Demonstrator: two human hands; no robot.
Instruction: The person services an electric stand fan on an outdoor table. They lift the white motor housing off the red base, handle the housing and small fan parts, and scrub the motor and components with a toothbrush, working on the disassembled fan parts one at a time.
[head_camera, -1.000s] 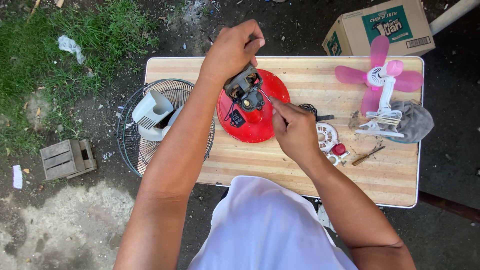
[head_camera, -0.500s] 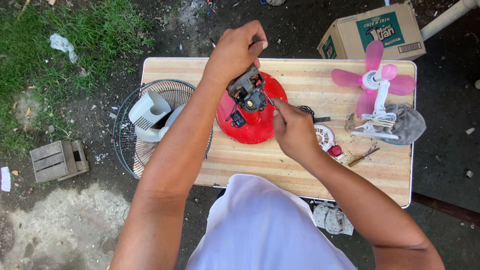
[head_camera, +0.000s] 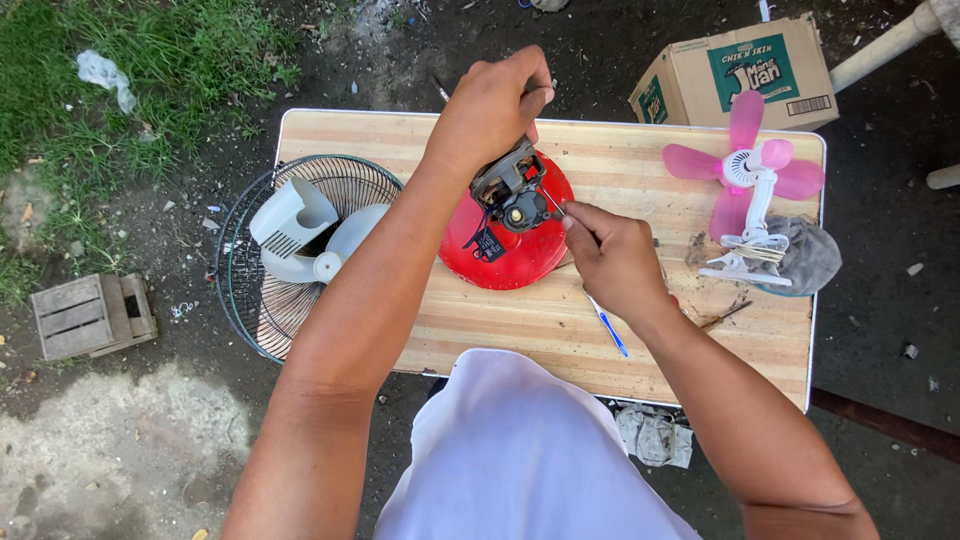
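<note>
Cardboard box (head_camera: 740, 75) sits on the ground beyond the desk's (head_camera: 640, 150) far right corner — brown, with green label panels on its top and side and a barcode patch near one edge.

Red fan housing (head_camera: 515, 255) lies flat mid-desk, round face up. The dark motor assembly (head_camera: 508, 192) sits on its upper part, tilted, its long axis running from lower left to upper right toward the left hand (head_camera: 490, 110).

Left hand's grip is closed on the top of the motor assembly, hiding that end. Right hand (head_camera: 612, 262) is closed on a thin screwdriver (head_camera: 607, 327) — metal tip pointing up-left at the motor, blue handle sticking out below the palm, the middle hidden in the fist.

Wiring and the small tag on the motor are too small to make out.
</note>
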